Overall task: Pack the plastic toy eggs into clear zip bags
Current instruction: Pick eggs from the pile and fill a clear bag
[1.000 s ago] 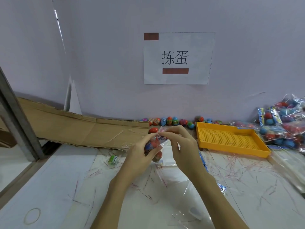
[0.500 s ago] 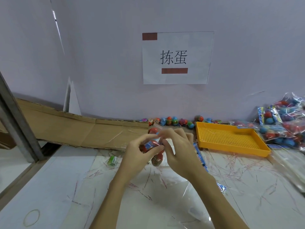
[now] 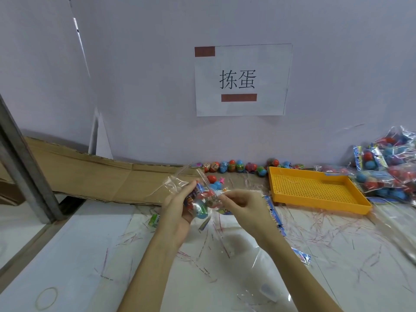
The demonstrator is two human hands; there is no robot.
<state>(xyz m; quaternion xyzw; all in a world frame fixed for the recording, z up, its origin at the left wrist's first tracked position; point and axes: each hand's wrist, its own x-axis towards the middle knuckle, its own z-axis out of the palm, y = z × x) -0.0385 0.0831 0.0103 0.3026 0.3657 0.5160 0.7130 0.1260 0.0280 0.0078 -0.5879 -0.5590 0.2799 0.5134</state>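
Fingers (image 3: 191, 188) of the left hand (image 3: 177, 206) clamp the clear bag (image 3: 198, 197) of eggs. The right hand (image 3: 243, 208) pinches its edge above the tabletop (image 3: 90, 255).

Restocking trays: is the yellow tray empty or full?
Empty: the tray shows only its bare perforated floor.

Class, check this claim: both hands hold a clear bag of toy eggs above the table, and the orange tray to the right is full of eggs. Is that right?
Not quite. The head view shows the orange tray with no eggs in it. The rest holds: the left hand and right hand hold the clear bag of toy eggs above the table.
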